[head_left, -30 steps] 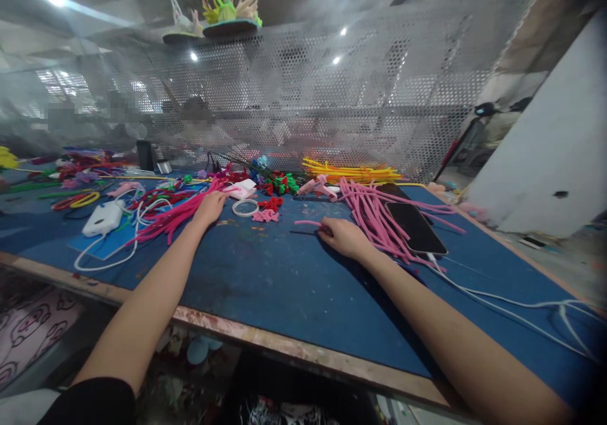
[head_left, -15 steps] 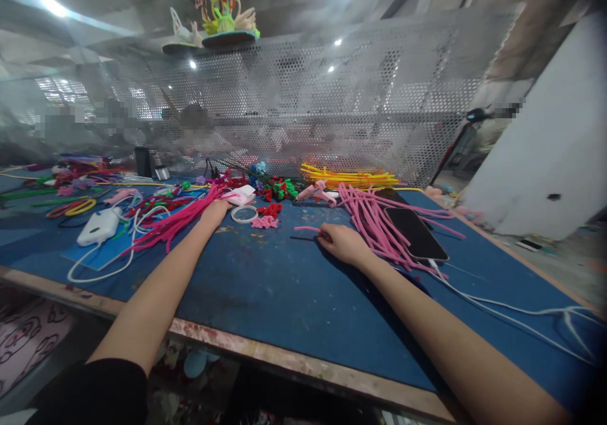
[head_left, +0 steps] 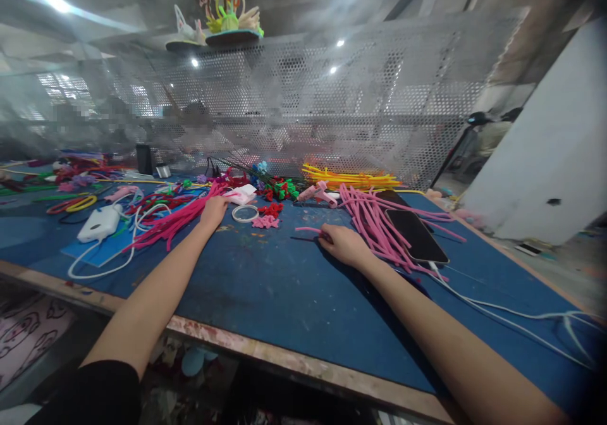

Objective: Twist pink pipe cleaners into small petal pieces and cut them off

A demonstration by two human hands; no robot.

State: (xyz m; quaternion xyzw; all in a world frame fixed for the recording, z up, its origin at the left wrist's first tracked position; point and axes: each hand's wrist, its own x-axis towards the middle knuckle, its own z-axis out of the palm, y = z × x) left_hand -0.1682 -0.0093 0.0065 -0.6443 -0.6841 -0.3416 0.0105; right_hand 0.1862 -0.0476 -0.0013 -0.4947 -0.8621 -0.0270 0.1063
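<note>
My right hand (head_left: 345, 245) is closed over the table, its fingers pinching a pink pipe cleaner (head_left: 307, 229) whose end sticks out to the left. Farther out, my left hand (head_left: 214, 212) reaches to the tips of a hot-pink pipe cleaner bundle (head_left: 177, 222), beside a small white packet (head_left: 243, 193). Its fingertips are hidden, so I cannot tell whether it grips anything. Between the hands lie a white ring (head_left: 245, 214), a ruffled pink piece (head_left: 265, 221) and red pieces (head_left: 272, 209). Lighter pink pipe cleaners (head_left: 374, 229) spread to the right of my right hand.
A pink glue gun (head_left: 318, 193) lies near yellow pipe cleaners (head_left: 351, 176) at the back. On the right rests a black phone (head_left: 417, 235) with a white cable (head_left: 497, 314). A white charger-like box (head_left: 99, 222) sits left. A perforated metal screen (head_left: 332, 109) stands behind the table.
The view has shifted slightly. My left hand has moved a little at the tips of the hot-pink bundle; my right hand keeps its pinch on the pink pipe cleaner in the same place.
</note>
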